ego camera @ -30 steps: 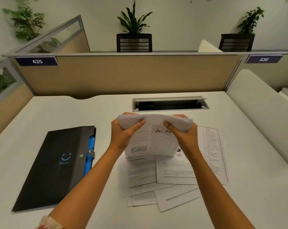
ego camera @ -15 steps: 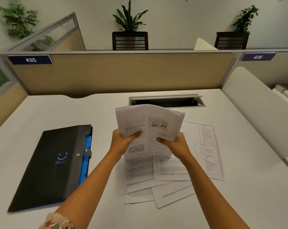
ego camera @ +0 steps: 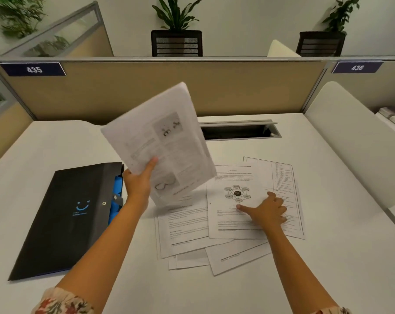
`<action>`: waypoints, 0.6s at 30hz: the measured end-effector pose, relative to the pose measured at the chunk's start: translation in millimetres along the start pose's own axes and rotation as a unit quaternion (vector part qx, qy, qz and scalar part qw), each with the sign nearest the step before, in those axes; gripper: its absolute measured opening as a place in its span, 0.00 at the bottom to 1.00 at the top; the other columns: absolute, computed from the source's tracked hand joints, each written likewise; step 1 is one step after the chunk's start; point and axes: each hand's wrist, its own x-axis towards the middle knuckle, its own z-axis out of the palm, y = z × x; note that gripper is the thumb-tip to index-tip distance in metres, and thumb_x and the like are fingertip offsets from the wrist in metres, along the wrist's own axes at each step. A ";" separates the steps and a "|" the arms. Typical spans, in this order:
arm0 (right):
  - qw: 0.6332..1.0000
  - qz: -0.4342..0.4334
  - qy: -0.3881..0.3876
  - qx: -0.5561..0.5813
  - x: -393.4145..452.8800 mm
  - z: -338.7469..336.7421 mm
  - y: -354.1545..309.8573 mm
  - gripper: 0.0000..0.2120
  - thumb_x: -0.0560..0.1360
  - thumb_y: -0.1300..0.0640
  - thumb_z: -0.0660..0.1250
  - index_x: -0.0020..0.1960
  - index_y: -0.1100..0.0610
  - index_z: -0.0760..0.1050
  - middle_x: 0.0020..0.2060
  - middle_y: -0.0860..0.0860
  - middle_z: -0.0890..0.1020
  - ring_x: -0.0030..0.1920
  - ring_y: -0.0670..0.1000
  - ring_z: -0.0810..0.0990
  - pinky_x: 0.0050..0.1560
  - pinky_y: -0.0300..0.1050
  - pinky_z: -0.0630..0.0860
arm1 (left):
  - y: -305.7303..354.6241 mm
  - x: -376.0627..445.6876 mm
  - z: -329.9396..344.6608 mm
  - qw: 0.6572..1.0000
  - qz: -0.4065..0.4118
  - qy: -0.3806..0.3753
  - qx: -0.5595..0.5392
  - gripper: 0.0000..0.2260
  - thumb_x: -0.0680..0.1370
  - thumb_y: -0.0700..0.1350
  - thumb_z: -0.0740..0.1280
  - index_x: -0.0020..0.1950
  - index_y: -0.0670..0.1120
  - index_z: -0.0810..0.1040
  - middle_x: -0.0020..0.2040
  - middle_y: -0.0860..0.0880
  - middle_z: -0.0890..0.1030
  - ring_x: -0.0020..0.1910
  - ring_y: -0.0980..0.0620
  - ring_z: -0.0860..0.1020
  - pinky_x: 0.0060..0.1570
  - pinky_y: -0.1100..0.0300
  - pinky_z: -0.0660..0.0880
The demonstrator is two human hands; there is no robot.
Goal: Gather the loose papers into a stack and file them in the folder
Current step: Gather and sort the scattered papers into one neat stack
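My left hand [ego camera: 138, 182] grips a thin bundle of printed sheets [ego camera: 160, 141] by its lower left edge and holds it tilted above the desk. My right hand [ego camera: 267, 210] rests flat, fingers spread, on a sheet with a round diagram [ego camera: 233, 189] that lies on top of several loose papers [ego camera: 187, 227] scattered mid-desk. A black folder [ego camera: 65, 218] with a blue smile logo and blue inner pockets lies closed at the left, just beside my left wrist.
The white desk [ego camera: 56, 143] is bounded by a tan partition [ego camera: 237, 87] at the back and a white divider [ego camera: 350, 143] at the right. An open cable tray slot [ego camera: 239, 131] sits behind the papers. Potted plants stand above the partition.
My right hand let go of the bundle and dropped onto the diagram sheet on the desk. My left hand alone now lifts the bundle up and to the left.
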 end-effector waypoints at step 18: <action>0.991 -0.101 -0.080 0.027 -28.4 26.9 -45.1 0.49 0.60 0.50 0.83 0.73 0.54 0.59 0.64 0.55 0.76 0.65 0.60 0.74 0.65 0.59 0.67 | 12.1 19.3 -58.7 0.992 0.007 0.087 -0.093 0.24 0.70 0.50 0.79 0.63 0.56 0.77 0.51 0.60 0.86 0.50 0.57 0.85 0.39 0.57 0.83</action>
